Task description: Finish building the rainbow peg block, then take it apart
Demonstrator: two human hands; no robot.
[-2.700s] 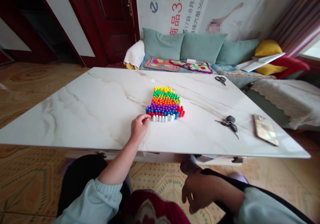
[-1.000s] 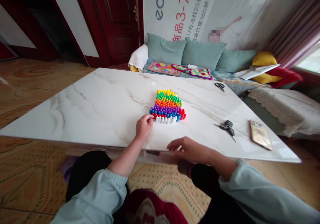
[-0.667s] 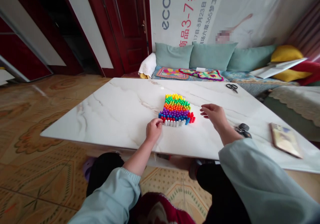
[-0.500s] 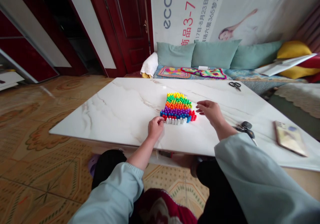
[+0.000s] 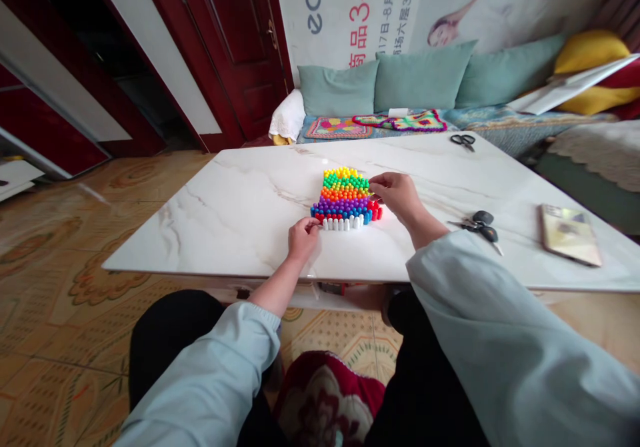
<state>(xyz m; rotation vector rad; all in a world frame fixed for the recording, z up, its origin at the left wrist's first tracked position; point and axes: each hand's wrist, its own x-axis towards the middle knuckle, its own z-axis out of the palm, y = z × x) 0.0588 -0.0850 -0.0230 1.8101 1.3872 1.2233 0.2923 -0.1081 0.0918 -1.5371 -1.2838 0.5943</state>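
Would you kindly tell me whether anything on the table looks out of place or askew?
Nothing looks spilled. One oddity: the red bead cluster juts from the right edge of the multicoloured beadwork, near the right hand, so the outline looks uneven, though that may be deliberate.

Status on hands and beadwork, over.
Left hand at near-left corner of beadwork. Right hand at its right edge. Keys, phone on table, farther right.

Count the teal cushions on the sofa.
3, side by side: left cushion, middle cushion and right cushion, the last beside the yellow fabric. More may be hidden behind these.
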